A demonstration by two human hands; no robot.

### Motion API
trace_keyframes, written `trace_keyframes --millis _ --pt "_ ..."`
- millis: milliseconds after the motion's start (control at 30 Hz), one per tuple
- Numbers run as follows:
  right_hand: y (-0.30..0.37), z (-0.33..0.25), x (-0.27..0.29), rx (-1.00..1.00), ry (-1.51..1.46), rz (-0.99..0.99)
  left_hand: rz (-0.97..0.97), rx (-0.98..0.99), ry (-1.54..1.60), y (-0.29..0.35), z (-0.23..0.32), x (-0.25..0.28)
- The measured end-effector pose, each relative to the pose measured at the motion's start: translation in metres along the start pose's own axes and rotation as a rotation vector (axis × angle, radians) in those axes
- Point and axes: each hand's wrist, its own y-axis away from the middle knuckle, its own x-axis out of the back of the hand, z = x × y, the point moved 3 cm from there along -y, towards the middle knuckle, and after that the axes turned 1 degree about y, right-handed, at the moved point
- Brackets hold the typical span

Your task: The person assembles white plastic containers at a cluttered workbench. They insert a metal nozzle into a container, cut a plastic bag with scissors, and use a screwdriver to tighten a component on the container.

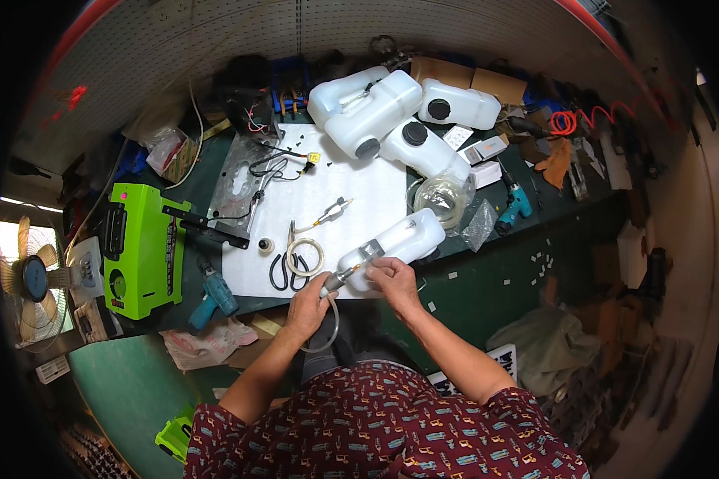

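My left hand (307, 308) is closed around a grey cylindrical fitting (339, 279) with a brass-coloured tip and a clear hose (333, 327) hanging from it. Beside that tip, the fingers of my right hand (394, 285) are pinched together; what they hold, if anything, is too small to make out. Just beyond both hands, a translucent white plastic tank (414, 237) lies on the white sheet (367, 188), with a grey band on its near part. Left of it are black-handled scissors (289, 270), a coil of tube (303, 258) and a similar fitting with a hose (333, 211).
More white tanks (375, 112) with black caps crowd the back. A lime-green machine housing (145, 251) and a teal power drill (214, 297) stand left; another drill (515, 206) lies right, near a coiled clear hose (442, 199). Small white pieces (539, 262) dot the green surface below.
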Motion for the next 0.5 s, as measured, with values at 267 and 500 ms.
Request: trace_keyframes --millis 267,500 --pt "-0.014 -0.016 0.021 0.527 0.843 0.148 0.024 0.043 0.065 0.008 -0.035 -0.003" --pt "-0.021 -0.015 0.010 0.556 0.986 0.167 0.047 0.033 0.141 0.011 -0.047 -0.002"
